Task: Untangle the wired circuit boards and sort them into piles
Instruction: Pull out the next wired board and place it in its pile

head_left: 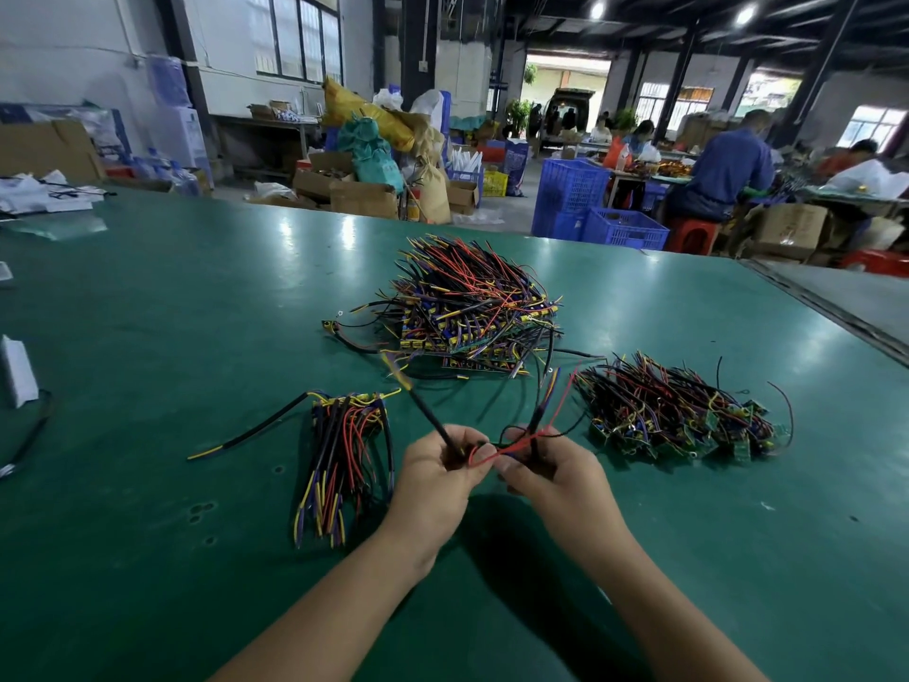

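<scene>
My left hand [435, 472] and my right hand [551, 472] are close together above the green table [196, 312], both gripping one wired circuit board; its board is hidden in my fingers. Its black sleeved wire [418, 401] sticks up to the left, and its red wire [556, 411] runs up to the right. A big tangled heap of wired boards [472, 307] lies beyond my hands. A neat small pile [344, 450] lies to the left. Another loose pile [683, 415] lies to the right.
White papers and packets [39, 194] sit at the table's far left, and a white block [17, 371] with a black cable lies at the left edge. Beyond the table are blue crates [590, 204], cardboard boxes, sacks and seated people at other benches.
</scene>
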Demonstrator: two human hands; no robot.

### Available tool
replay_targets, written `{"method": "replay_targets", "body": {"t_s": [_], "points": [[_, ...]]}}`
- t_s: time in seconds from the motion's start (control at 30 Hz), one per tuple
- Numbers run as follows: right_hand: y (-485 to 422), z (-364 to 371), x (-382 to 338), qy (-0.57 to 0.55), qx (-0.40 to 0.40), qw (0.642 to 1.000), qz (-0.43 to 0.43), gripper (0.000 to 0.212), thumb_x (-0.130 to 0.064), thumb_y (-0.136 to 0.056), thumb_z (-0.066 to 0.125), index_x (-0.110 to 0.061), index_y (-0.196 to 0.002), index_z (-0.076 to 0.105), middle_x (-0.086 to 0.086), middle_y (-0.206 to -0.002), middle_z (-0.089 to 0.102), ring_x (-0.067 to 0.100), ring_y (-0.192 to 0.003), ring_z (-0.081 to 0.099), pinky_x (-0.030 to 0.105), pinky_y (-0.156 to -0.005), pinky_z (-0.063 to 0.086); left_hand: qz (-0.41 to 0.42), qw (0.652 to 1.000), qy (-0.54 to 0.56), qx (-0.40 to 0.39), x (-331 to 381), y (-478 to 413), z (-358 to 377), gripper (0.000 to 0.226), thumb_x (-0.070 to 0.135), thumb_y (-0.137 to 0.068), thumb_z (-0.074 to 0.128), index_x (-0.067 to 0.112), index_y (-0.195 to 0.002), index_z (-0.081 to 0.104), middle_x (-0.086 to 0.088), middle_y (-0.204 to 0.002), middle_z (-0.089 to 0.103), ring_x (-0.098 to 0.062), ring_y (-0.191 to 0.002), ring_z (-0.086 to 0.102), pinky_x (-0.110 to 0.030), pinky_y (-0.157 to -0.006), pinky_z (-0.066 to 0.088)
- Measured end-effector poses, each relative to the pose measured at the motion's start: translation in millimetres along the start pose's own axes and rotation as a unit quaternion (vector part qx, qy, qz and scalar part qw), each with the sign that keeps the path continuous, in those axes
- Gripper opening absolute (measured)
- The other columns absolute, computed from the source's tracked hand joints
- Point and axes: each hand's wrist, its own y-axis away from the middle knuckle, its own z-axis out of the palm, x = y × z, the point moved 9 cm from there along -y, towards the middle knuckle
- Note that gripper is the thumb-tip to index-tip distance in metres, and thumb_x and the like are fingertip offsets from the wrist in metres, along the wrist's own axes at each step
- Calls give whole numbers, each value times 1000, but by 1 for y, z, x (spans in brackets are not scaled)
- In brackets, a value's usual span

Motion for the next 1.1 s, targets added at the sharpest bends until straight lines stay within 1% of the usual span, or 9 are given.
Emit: {"method": "replay_targets", "body": {"t_s": [0.17, 0.33, 0.53, 0.67, 0.73, 0.9, 0.93, 1.03, 1.1], "points": [[1, 0, -7, 56, -1, 998, -41, 7, -20, -88, 71, -27, -88, 70, -14, -83, 72, 0, -76, 65, 23, -72, 51, 11, 1000, -11, 3, 2, 1, 0, 14, -2, -87, 65, 10, -82, 64, 3, -71, 64, 5, -62, 57, -8, -64, 46], [1, 6, -9, 70, -27, 996, -57, 6, -20, -91, 66, -19, -86, 65, -6, -72, 67, 8, -65, 56, 40, -69, 49, 13, 999, -44, 3, -1, 0, 0, 20, 3, -92, 60, 21, -87, 66, 6, -83, 70, 8, -71, 63, -8, -70, 47], [1, 10, -6, 36, -57, 996, -54, 5, -17, -93, 64, -18, -91, 68, -10, -74, 68, 0, -66, 56, 35, -69, 50, 1, 999, -41, 0, -3, -4, -2, 18, 3, -92, 61, 19, -85, 68, 7, -78, 71, 7, -69, 63, -8, -69, 47], [0, 10, -7, 12, -75, 996, -56, 11, -23, -92, 61, -14, -93, 69, 9, -82, 70, 13, -72, 61, 47, -76, 53, -12, 1000, -25, -13, -7, -4, -1, 19, 3, -91, 62, 19, -84, 70, 13, -69, 71, 6, -68, 63, -8, -67, 47], [1, 8, -7, -4, -79, 995, -56, 16, -25, -91, 61, -12, -95, 69, 13, -85, 70, 28, -77, 66, 54, -80, 53, -9, 1000, -24, -13, -6, -4, -1, 19, 4, -90, 63, 20, -83, 70, 12, -71, 72, 5, -70, 64, -9, -69, 48], [-1, 9, -5, -37, -96, 993, -49, 10, -15, -95, 61, -10, -98, 69, 20, -90, 70, 41, -87, 64, 58, -85, 52, -3, 1000, -15, -20, -4, -3, 1, 20, 2, -90, 63, 19, -82, 69, 13, -68, 72, 6, -67, 63, -8, -68, 47], [-1, 9, -4, -40, -100, 993, -47, 10, -12, -96, 60, -11, -97, 69, 18, -89, 70, 41, -85, 64, 56, -85, 53, -3, 1000, -15, -20, -4, -3, 1, 21, 1, -90, 62, 19, -81, 69, 12, -68, 72, 5, -67, 63, -9, -68, 47], [0, 8, -4, -91, -97, 991, -33, 16, -5, -96, 56, -15, -97, 69, 1, -80, 71, 17, -74, 66, 35, -77, 56, -6, 1000, -4, -17, -2, -4, 0, 22, 1, -92, 60, 17, -84, 71, 6, -74, 72, -7, -73, 63, -18, -74, 51], [1, 7, -3, -125, -98, 987, -24, 15, -6, -96, 55, -14, -100, 68, -2, -79, 71, 11, -75, 66, 27, -77, 55, -7, 999, 10, -33, 1, -4, 2, 19, 2, -92, 59, 15, -86, 72, 1, -79, 72, -11, -77, 63, -24, -78, 52]]}}
